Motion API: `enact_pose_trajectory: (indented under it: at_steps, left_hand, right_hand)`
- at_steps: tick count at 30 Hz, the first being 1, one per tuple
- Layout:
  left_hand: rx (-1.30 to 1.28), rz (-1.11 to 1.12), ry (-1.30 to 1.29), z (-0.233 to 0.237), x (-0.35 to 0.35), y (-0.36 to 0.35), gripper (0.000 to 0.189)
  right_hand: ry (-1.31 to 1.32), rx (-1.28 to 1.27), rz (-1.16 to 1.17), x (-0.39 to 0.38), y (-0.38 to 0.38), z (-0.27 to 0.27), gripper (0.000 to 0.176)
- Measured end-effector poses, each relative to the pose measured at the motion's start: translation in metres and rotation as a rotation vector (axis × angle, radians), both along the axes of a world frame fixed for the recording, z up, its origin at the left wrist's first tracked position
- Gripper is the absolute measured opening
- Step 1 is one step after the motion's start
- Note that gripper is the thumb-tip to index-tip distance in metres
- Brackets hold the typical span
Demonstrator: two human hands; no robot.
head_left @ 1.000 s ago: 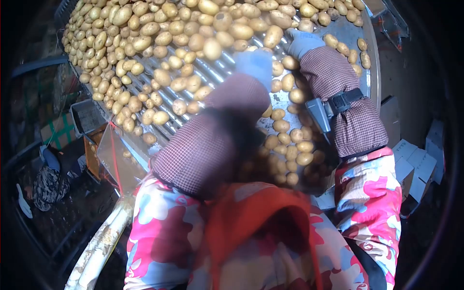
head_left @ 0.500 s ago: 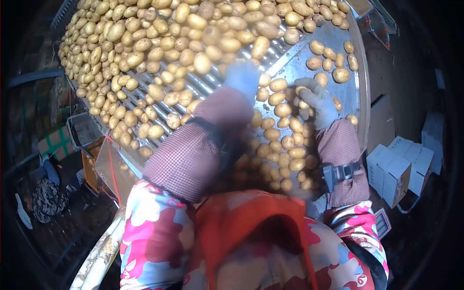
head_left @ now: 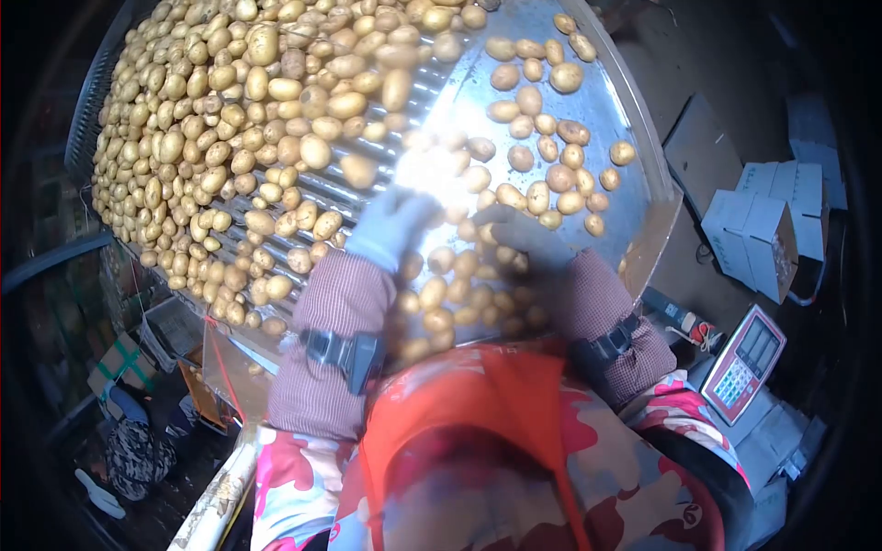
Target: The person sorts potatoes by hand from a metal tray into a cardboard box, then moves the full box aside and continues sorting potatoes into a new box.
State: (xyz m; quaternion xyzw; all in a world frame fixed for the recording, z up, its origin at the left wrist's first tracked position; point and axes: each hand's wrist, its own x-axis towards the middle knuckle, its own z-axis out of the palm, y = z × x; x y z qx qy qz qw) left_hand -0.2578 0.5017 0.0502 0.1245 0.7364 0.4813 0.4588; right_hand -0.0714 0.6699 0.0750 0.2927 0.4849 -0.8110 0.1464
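1. Apron (head_left: 459,432), orange, over a patterned jacket. It is nearest the viewer and meets the near lip of the steel pan (head_left: 643,184), with no gap between body and edge.

2. Forearms in checked sleeve covers, 1 dark strap on each. They reach far over the lip, with a narrow lane of potatoes between them.

3. Left hand (head_left: 390,225), in a pale glove. It lies where the pan meets the roller bed (head_left: 354,197), with its fingers pointing far into a bright glare. I cannot tell whether they are spread or closed on anything. Potatoes lie touching it on the left and far sides.

4. Right hand (head_left: 519,234), in a dark glove and blurred. It lies low over the near potatoes (head_left: 450,285), just right of the left hand. Its finger state cannot be told.

5. Steel pan, contents: loose potatoes (head_left: 542,156) scattered toward the far right. Bare metal shows between them and along the raised right rim, which is the clearest room for moving.

6. Roller bed, left and far: heaped potatoes (head_left: 211,110) are packed close from the left edge to the far end. A few bare bars show near the left hand.

7. Beyond the right rim, lower down: 1 weighing scale (head_left: 742,363) near, and open cardboard boxes (head_left: 767,225) farther off. Their contents are unclear.
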Motion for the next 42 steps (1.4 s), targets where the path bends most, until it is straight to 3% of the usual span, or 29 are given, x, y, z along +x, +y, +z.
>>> enact_pose_trajectory:
  at_steps: [3, 5, 8, 11, 14, 16, 18, 19, 21, 22, 23, 24, 26, 27, 30, 31, 32, 35, 36, 39, 42]
  left_hand:
    - [0.459, 0.326, -0.789, 0.04, 0.055, -0.017, 0.028]
    - [0.572, 0.386, -0.974, 0.024, 0.08, -0.041, 0.029]
    - [0.69, 0.276, -0.96, 0.032, 0.105, -0.051, 0.051]
    - [0.747, 0.328, -1.024, 0.018, 0.128, -0.056, 0.055]
    - [0.773, 0.494, -1.097, -0.004, 0.146, -0.06, 0.05]
    - [0.796, 0.58, -1.153, -0.013, 0.151, -0.064, 0.047]
    - [0.833, 0.571, -1.137, -0.017, 0.156, -0.066, 0.045]
    - [0.822, 0.567, -1.131, -0.017, 0.159, -0.067, 0.044]
    - [0.773, 0.568, -1.116, -0.015, 0.165, -0.07, 0.042]
    - [0.733, 0.483, -0.888, -0.014, 0.168, -0.074, 0.039]
    - [0.672, 0.411, -0.659, -0.014, 0.171, -0.077, 0.037]
    - [0.594, 0.245, -0.221, -0.018, 0.178, -0.078, 0.034]
    - [0.488, 0.131, 0.037, -0.009, 0.187, -0.075, 0.034]
    - [0.467, 0.184, -0.137, -0.001, 0.19, -0.073, 0.043]
    - [0.413, 0.226, -0.201, 0.003, 0.189, -0.075, 0.052]
    - [0.418, 0.209, -0.117, 0.005, 0.19, -0.074, 0.05]
    - [0.424, 0.19, -0.032, 0.006, 0.191, -0.072, 0.048]
    - [0.843, 0.731, -1.046, 0.008, 0.188, -0.049, 0.047]
    - [0.872, 0.757, -1.052, -0.002, 0.187, -0.042, 0.047]
    - [0.916, 0.82, -1.061, -0.038, 0.189, -0.032, 0.049]
    - [0.89, 0.828, -1.053, -0.045, 0.19, -0.028, 0.047]
  right_hand:
    - [0.05, -0.152, -0.052, 0.008, -0.008, 0.005, 0.036]
    - [0.044, -0.206, -0.061, 0.014, -0.022, 0.038, 0.037]
    - [0.03, -0.253, -0.033, 0.023, -0.045, 0.07, 0.039]
    - [0.157, -0.085, 0.033, 0.041, -0.06, 0.039, 0.038]
    - [0.285, -0.097, 0.09, 0.066, -0.067, -0.011, 0.036]
    - [0.486, 0.323, 0.145, 0.074, -0.071, -0.016, 0.035]
    - [0.579, 0.712, 0.186, 0.074, -0.067, -0.006, 0.033]
    - [0.358, 0.512, 0.209, 0.072, -0.062, 0.028, 0.033]
    - [0.361, 0.461, 0.207, 0.078, -0.061, 0.022, 0.036]
    - [0.361, 0.435, 0.205, 0.081, -0.06, 0.019, 0.037]
    - [0.424, 0.622, 0.18, 0.085, -0.067, -0.002, 0.038]
    - [0.274, 0.362, 0.106, 0.079, -0.07, 0.005, 0.039]
    - [-0.056, -0.138, -0.197, 0.067, -0.075, 0.02, 0.04]
    - [-0.024, -0.149, -0.179, 0.066, -0.078, 0.022, 0.04]
    - [-0.027, -0.074, -0.084, 0.063, -0.078, 0.025, 0.042]
    - [-0.03, -0.051, -0.069, 0.064, -0.077, 0.021, 0.042]
    - [-0.01, -0.003, -0.073, 0.064, -0.078, 0.02, 0.042]
    - [0.062, 0.165, -0.124, 0.063, -0.088, 0.008, 0.039]
    - [0.099, 0.233, -0.164, 0.065, -0.092, -0.002, 0.037]
    - [0.582, 0.971, 0.063, 0.066, -0.085, 0.013, 0.034]
    - [0.78, 1.258, 0.243, 0.062, -0.079, 0.03, 0.038]
